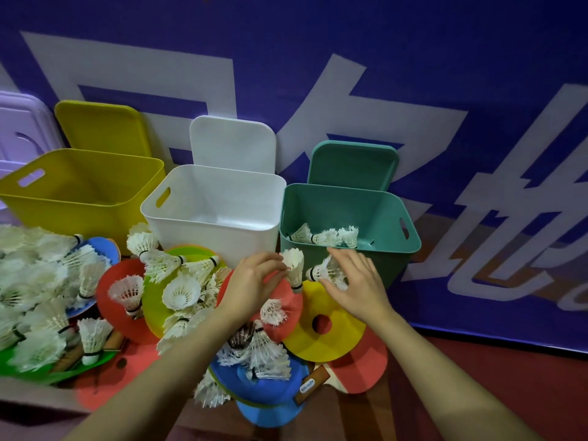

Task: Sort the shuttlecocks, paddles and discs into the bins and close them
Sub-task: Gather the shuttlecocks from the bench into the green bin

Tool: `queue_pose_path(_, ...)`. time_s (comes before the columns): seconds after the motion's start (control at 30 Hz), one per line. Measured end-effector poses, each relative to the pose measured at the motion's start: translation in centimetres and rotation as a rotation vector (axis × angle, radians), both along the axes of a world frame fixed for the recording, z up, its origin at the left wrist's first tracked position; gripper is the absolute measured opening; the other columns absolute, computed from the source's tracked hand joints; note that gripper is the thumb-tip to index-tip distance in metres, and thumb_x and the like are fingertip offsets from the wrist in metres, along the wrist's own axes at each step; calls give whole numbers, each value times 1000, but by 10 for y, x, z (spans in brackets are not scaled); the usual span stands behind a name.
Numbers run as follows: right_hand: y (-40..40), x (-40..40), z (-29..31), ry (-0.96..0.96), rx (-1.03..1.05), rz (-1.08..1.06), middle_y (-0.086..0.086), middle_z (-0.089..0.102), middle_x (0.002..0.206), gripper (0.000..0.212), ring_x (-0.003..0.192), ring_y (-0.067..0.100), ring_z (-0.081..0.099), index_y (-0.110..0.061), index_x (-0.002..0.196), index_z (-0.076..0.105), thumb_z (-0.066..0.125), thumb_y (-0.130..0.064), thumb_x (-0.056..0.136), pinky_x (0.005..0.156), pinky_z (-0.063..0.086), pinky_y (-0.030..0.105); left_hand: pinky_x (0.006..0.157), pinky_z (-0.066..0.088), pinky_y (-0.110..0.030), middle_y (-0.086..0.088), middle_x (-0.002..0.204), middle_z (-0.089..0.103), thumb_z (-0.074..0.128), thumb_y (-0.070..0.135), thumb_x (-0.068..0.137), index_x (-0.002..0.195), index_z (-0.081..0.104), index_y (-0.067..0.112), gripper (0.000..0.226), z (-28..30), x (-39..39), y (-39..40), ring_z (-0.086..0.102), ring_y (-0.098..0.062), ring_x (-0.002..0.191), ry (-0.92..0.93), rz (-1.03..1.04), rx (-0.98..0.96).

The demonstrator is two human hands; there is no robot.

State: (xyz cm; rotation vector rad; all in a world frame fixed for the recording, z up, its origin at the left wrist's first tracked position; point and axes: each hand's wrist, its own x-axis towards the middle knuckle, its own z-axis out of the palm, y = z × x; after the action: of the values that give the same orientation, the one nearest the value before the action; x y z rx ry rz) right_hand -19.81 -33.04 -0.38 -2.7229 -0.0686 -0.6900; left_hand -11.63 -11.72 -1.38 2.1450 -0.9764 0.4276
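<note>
My left hand (254, 281) pinches a white shuttlecock (294, 265) by its feathers, cork end down. My right hand (353, 278) grips another shuttlecock (321, 271) lying sideways. Both hands hover just in front of the green bin (391, 249), which holds several shuttlecocks (324, 235). The white bin (222, 240) and the yellow bin (79, 208) show nothing inside. A big heap of shuttlecocks (41, 281) lies to the left, over coloured discs such as a yellow disc (324, 338) and a red disc (111, 291). A red paddle (362, 367) lies under the yellow disc.
Three lids lean on the purple banner wall behind their bins: yellow lid (101, 128), white lid (232, 141), green lid (353, 163). A pale purple lid (19, 128) stands at far left. Blue discs (267, 396) and wooden paddle handles (311, 383) lie near me.
</note>
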Motion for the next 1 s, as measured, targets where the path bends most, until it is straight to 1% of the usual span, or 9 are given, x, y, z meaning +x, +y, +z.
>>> queue_pose_path(0.1,-5,12,17,-37,23,-12,0,58,111,54,105,16,49,-14,127,53,53,-45,83,93,40,33,83,42,-27,-3,98,69,58,33,84,85,73,11,27,17,12,-10,58,-13,94,-90,29,-56)
queue_pose_path(0.17,-9,21,29,-58,14,-27,1,59,112,52,104,19,52,-14,127,54,57,-42,83,91,42,35,81,44,-30,-4,96,69,56,32,85,84,73,10,28,27,23,-20,57,-13,94,-156,35,-77)
queue_pose_path(0.3,-28,44,52,-13,12,-72,3,56,118,51,109,22,50,-15,131,51,65,-33,85,93,38,35,70,49,-35,-4,91,70,55,32,85,81,73,11,28,48,49,-45,62,-20,87,-230,57,-75)
queue_pose_path(0.43,-54,72,63,39,35,-126,1,55,122,53,113,21,49,-16,133,48,62,-36,87,92,37,33,65,47,-33,-2,84,70,59,32,81,76,74,13,24,63,77,-78,63,-23,78,-268,111,20)
queue_pose_path(0.53,-72,89,63,38,15,-141,0,54,124,53,115,20,48,-16,134,47,60,-37,87,90,40,33,66,46,-34,-3,83,69,69,23,75,76,73,13,11,62,98,-101,64,-25,77,-256,137,111)
queue_pose_path(0.67,-96,117,55,102,-24,-153,-1,49,134,57,123,20,43,-17,139,40,56,-42,89,100,34,32,66,46,-33,-1,82,69,75,19,74,75,73,14,6,57,126,-127,63,-26,77,-227,193,173)
queue_pose_path(0.83,-114,144,44,273,-34,-194,1,26,153,78,139,21,26,-26,149,17,51,-58,87,112,23,37,82,43,-38,-5,108,68,63,17,85,101,71,12,19,54,144,-143,59,-30,99,-118,269,263)
queue_pose_path(0.9,-115,145,40,305,-65,-209,2,25,153,73,138,23,28,-29,149,16,47,-57,89,110,27,38,81,41,-36,-6,106,67,58,15,87,100,70,10,19,51,146,-139,59,-31,97,-86,255,282)
queue_pose_path(1.0,-110,141,35,297,-79,-199,0,33,147,61,131,22,35,-27,147,24,43,-49,94,104,32,36,79,42,-37,-7,104,68,59,13,85,99,70,10,18,44,141,-126,61,-32,91,-64,223,295)
